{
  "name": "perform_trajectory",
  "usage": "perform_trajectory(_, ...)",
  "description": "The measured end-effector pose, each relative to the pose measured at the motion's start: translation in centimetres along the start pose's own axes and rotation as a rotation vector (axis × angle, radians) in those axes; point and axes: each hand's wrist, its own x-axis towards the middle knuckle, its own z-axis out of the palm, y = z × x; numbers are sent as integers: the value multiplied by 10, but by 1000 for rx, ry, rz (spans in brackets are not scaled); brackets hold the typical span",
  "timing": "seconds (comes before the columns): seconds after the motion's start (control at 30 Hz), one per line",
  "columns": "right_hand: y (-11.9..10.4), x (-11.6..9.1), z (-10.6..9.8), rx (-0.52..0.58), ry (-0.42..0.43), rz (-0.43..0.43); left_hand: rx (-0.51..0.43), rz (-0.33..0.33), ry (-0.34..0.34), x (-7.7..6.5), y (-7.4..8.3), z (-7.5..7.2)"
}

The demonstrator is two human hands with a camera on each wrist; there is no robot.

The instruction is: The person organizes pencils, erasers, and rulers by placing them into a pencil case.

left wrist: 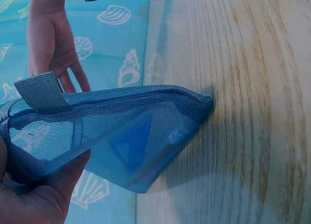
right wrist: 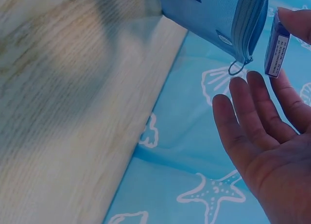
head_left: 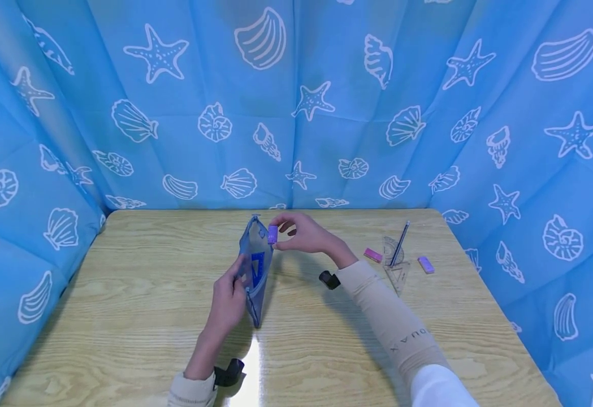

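My left hand [head_left: 227, 302] grips the near side of a blue mesh zip pouch [head_left: 256, 302] and holds it up above the table, mouth unzipped. Through the mesh, a blue set square [head_left: 258, 267] shows inside. Between thumb and fingertip, my right hand [head_left: 306, 233] pinches a small purple eraser [head_left: 273, 234] at the far right side of the pouch's mouth. In the right wrist view the eraser [right wrist: 278, 51] stands upright, a printed label on its side, beside the zip end and its pull ring [right wrist: 236, 68]. The other right fingers are loosely extended.
On the right of the wooden table [head_left: 148, 294] lie a pink eraser [head_left: 373, 255], a second purple eraser [head_left: 425, 264], a dark pencil [head_left: 400, 244], a clear protractor [head_left: 390, 246] and a clear set square [head_left: 397, 275]. A blue shell-print curtain [head_left: 296, 141] borders the back and sides.
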Motion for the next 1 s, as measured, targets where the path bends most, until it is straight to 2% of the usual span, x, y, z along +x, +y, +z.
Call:
perform_trajectory(0.2,-2,8,4,-66,-21,-9,4,12,-4,-1,-1,-1)
perform_trajectory(0.53,-14,16,11,-234,-44,-15,-25,35,-20,-2,-1,-1)
perform_trajectory(0.87,-19,24,17,-315,-55,0,-14,33,-22,1,-1,-4)
perform_trajectory(1.0,-18,25,18,-345,-29,1,-6,48,-22,2,-1,-6)
